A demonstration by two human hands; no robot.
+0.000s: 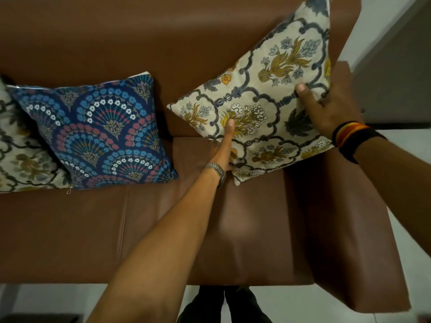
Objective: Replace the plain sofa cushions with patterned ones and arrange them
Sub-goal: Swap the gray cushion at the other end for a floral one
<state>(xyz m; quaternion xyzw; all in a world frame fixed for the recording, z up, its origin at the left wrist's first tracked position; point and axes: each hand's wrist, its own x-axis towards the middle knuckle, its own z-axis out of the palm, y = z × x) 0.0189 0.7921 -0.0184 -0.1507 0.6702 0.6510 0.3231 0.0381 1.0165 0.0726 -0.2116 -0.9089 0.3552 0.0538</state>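
Observation:
A cream cushion with grey lattice and yellow flowers stands tilted at the right end of the brown sofa, leaning on the backrest and armrest. My left hand grips its lower left edge, thumb on the front. My right hand holds its right edge, thumb pressed on the face. A dark blue cushion with fan-shaped flower rows leans on the backrest at the middle left. A second cream floral cushion sits at the far left, partly behind the blue one.
The sofa's right armrest runs down the right side. Pale floor shows in front of the seat, with my dark shoes at the sofa's front edge. A grey wall stands at the upper right.

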